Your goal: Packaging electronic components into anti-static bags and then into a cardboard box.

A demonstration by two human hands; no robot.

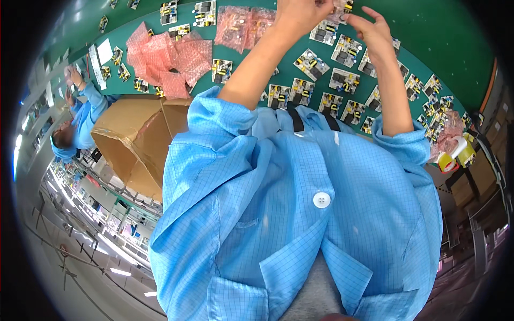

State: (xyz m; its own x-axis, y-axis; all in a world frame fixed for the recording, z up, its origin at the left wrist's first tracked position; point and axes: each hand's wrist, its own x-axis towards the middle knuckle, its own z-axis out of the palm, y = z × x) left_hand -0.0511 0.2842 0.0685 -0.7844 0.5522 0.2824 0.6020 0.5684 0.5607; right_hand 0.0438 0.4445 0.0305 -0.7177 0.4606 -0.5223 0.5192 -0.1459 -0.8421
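Note:
At the top edge, my left hand (301, 18) is closed, its fingertips pinching the edge of a pinkish bubble-wrap bag (336, 13). A small circuit board (347, 7) shows at that bag, partly cut off by the frame. Beside it is my right hand (373, 33), its thumb near the board and its fingers apart. Below both hands, loose circuit boards with yellow and black parts, such as this one (347, 50), lie spread over the green table (257, 72). Flat pink bubble-wrap bags (235, 27) lie left of my left forearm.
A heap of pink bubble wrap (168, 53) lies on the left of the table. Below it stands an open cardboard box (131, 142). Tape rolls (458, 154) and clustered boards (440, 109) sit at the right edge. Another person in blue (85, 115) works at far left.

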